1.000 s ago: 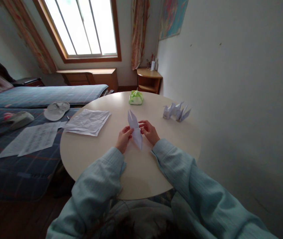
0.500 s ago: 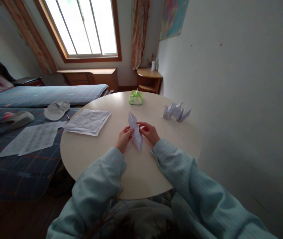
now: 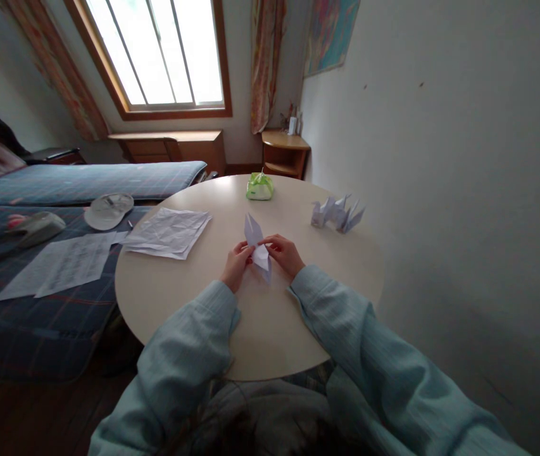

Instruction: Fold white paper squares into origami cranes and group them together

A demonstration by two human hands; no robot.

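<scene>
Between my hands is a folded white paper (image 3: 261, 256), long and pointed at both ends, held over the round table. My left hand (image 3: 237, 265) pinches its left edge near the middle. On the other side, my right hand (image 3: 285, 253) grips the paper's right edge, its index finger reaching across the upper face. Several folded paper cranes (image 3: 337, 214) stand together on the table to the right, beyond my right hand. A stack of creased white paper sheets (image 3: 169, 233) lies on the left, apart from my left hand.
The round cream table (image 3: 288, 342) stands close to the wall on the right. At its far side sits a green tissue pack (image 3: 259, 187). Left of the table, a plaid-covered bed (image 3: 27, 342) carries printed sheets (image 3: 68, 263) and a white cap (image 3: 108, 211).
My right index finger has moved inward over the paper's upper face. The paper's middle now looks more folded and narrower. My left hand keeps its place.
</scene>
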